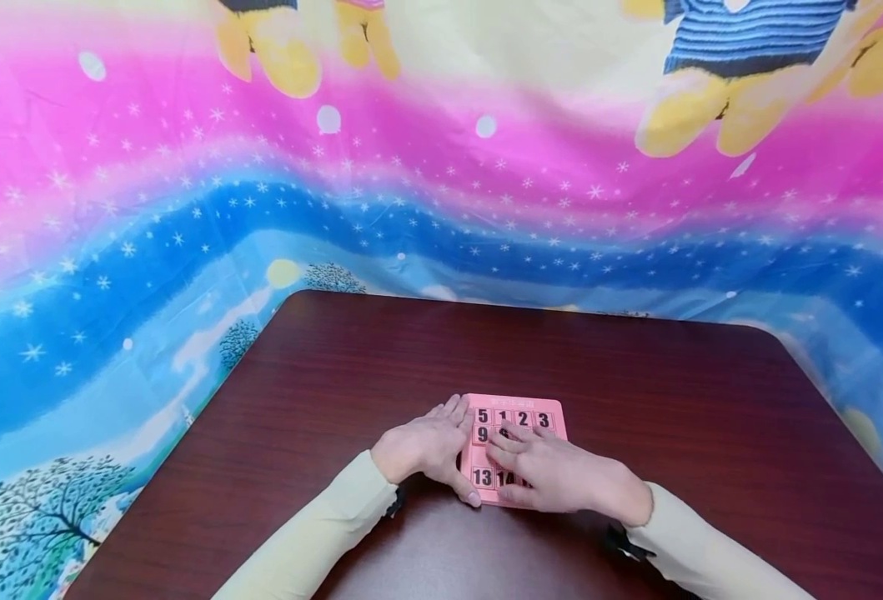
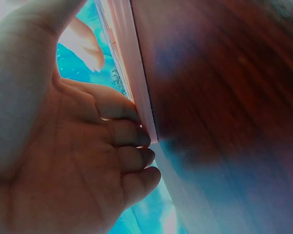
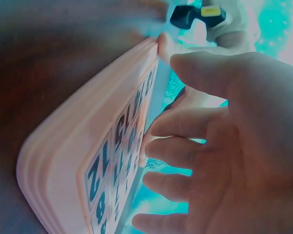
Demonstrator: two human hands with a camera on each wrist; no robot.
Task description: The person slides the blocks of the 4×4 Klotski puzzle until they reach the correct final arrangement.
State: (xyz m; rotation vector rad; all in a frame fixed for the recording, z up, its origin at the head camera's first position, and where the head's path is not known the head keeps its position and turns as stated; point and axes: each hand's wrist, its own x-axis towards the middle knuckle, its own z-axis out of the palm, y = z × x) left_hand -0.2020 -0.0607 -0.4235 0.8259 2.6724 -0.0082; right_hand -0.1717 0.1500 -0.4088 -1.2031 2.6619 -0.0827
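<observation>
A pink sliding number puzzle (image 1: 479, 457) with black numerals on pale tiles lies flat on the table. My left hand (image 1: 429, 446) lies along its left edge, fingers stretched out and thumb near the bottom left corner. Seen from the left wrist, that hand's fingertips (image 2: 146, 136) touch the side of the puzzle (image 2: 136, 63). Over the tiles is my right hand (image 1: 557, 471), palm down with fingers extended. It hides much of the middle and lower right tiles. In the right wrist view its fingers (image 3: 171, 185) are spread above the numbered face; contact cannot be made out.
The dark reddish-brown table (image 1: 636, 375) extends around the puzzle. A colourful printed cloth (image 1: 426, 167) hangs behind and beside it. Black straps (image 1: 627, 543) show beneath the cream sleeves (image 1: 321, 529).
</observation>
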